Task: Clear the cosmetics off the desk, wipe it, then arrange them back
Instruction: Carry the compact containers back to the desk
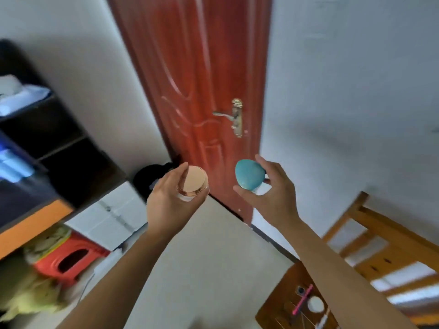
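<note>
My left hand (166, 198) grips a jar with a rose-gold lid (194, 181), held up in the air in front of me. My right hand (273, 193) holds a teal rounded cosmetic container (249, 175), fingers curled round it. Both are raised in front of a red door. At the bottom right, a brown wooden surface (273, 302) carries a pink stick-like item (303, 299), a small white round item (315, 304) and other small cosmetics, partly hidden by my right forearm.
A red-brown door (202, 79) with a brass handle (234, 117) stands ahead. A dark shelf unit (47, 138) is at the left, with a red plastic stool (71, 257) and a white box (111, 214) below. A wooden chair (384, 248) stands at the right.
</note>
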